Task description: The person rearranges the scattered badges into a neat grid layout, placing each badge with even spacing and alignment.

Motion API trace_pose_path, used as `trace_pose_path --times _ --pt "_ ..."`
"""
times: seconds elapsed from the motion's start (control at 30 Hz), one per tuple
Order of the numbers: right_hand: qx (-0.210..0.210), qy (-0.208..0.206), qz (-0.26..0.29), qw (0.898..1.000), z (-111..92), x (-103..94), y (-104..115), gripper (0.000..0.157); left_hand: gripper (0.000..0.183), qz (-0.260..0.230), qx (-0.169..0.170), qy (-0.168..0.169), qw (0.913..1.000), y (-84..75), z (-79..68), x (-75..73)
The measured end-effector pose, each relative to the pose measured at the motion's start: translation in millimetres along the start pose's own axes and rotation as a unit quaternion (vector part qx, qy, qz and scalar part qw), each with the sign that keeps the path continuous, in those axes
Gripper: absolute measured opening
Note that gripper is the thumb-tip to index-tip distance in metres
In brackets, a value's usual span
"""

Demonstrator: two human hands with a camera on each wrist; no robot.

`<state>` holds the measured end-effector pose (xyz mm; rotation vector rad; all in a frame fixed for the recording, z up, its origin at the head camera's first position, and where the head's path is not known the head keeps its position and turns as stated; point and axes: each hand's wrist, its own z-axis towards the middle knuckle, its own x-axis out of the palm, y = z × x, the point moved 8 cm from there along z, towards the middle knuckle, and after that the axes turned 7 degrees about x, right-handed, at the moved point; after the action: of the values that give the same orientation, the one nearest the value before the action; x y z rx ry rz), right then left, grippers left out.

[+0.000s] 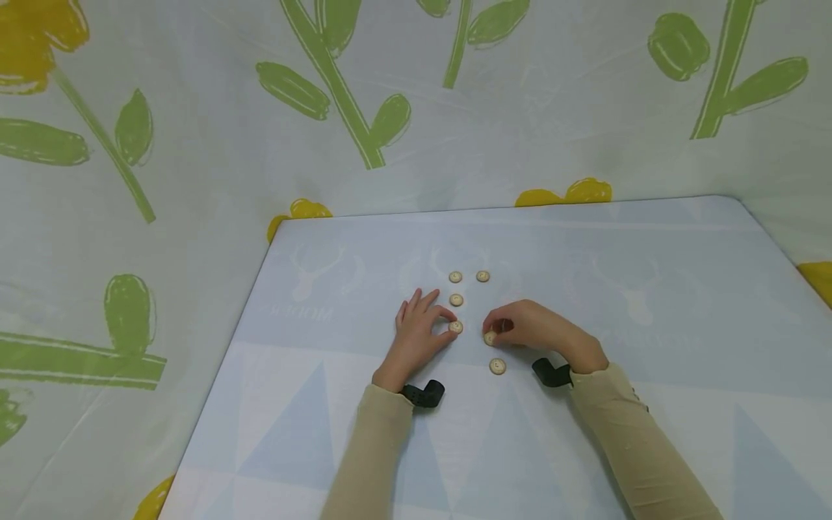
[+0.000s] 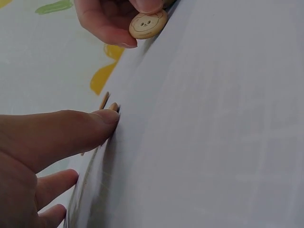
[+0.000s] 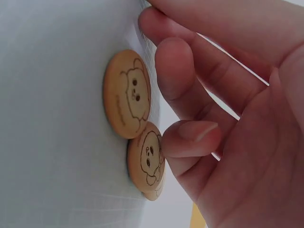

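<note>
Several round wooden buttons with engraved animal faces lie on the pale tabletop. My left hand (image 1: 416,336) holds one button (image 1: 456,327) at its edges between thumb and index finger, with the other fingers spread away. In the left wrist view its thumb (image 2: 107,121) sits against that button's rim, low at the table. To the right, my right hand (image 1: 529,328) pinches a second button (image 1: 490,337) with thumb and fingertips. This button (image 3: 147,159) overlaps a nearer one (image 3: 127,94) in the right wrist view. Just below the right fingers lies a loose button (image 1: 497,366).
Beyond the left hand, one button (image 1: 456,300) lies below a pair, the left button (image 1: 456,276) and the right button (image 1: 483,276). The table (image 1: 676,289) has a triangle and deer print. A flower-patterned curtain (image 1: 520,115) hangs behind its far edge.
</note>
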<state>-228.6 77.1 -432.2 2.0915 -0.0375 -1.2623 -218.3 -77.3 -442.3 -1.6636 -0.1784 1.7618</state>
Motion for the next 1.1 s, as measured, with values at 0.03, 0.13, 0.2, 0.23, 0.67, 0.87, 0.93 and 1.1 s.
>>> trace_pose_path --times 0.03,0.13,0.2,0.23,0.67,0.87,0.93,1.1 --pt "0.0 0.002 0.001 1.0 0 -0.1 0 0.013 0.017 0.001 0.002 0.0 1.0 0.0 0.0 -0.4" --pt "-0.005 0.006 0.003 1.0 0 -0.1 0 0.014 0.017 0.004 0.004 0.0 1.0 0.1 0.0 -1.7" --pt "-0.007 0.009 0.005 1.0 1 0.1 0 0.014 0.017 0.005 0.006 -0.001 1.0 0.2 0.0 -2.3" --pt "-0.008 0.01 0.007 1.0 1 0.2 0 0.014 0.017 0.005 0.007 -0.003 1.0 0.3 0.1 -2.6" --pt "0.033 -0.005 0.069 0.997 -2 -5.0 -8 0.02 0.017 0.013 0.002 -0.001 0.9999 1.9 0.5 2.4" --pt "0.02 -0.03 0.065 0.997 -2 -11.9 -8 0.022 0.017 0.013 -0.001 -0.003 0.9999 2.0 0.5 2.5" --pt "0.021 -0.041 0.062 0.997 -1 -13.8 -10 0.023 0.017 0.016 -0.002 -0.001 0.9999 2.1 0.9 2.5" --pt "0.035 -0.067 0.062 0.995 -1 -18.3 -17 0.023 0.017 0.019 -0.002 0.001 0.9998 0.5 1.4 1.8"
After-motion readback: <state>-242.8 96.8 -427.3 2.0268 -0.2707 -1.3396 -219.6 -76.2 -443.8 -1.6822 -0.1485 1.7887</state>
